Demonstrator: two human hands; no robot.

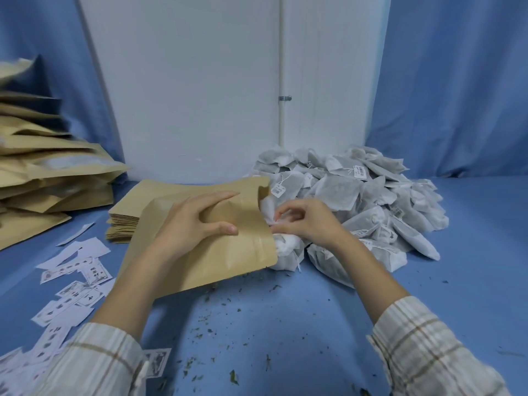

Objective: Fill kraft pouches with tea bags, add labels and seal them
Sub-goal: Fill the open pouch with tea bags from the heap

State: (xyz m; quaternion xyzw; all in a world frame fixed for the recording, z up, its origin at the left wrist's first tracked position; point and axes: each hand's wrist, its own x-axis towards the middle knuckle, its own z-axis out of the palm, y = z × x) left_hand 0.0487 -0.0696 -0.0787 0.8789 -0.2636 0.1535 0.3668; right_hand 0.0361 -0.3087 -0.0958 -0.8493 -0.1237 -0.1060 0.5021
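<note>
A kraft pouch (217, 252) lies on the blue table with its open mouth facing right. My left hand (197, 221) grips its upper side, thumb and fingers pinching a fold of the paper. White tea bags (283, 247) stick out of the mouth. My right hand (305, 221) pinches one of these tea bags at the opening. Behind and to the right lies a large heap of tea bags (371, 201) with strings and small tags.
A stack of flat empty pouches (125, 221) lies behind the held pouch. Filled pouches (43, 172) pile up at the far left. Paper labels (74, 284) are scattered at the front left. Loose tea crumbs (228, 338) litter the table (471, 252) in front.
</note>
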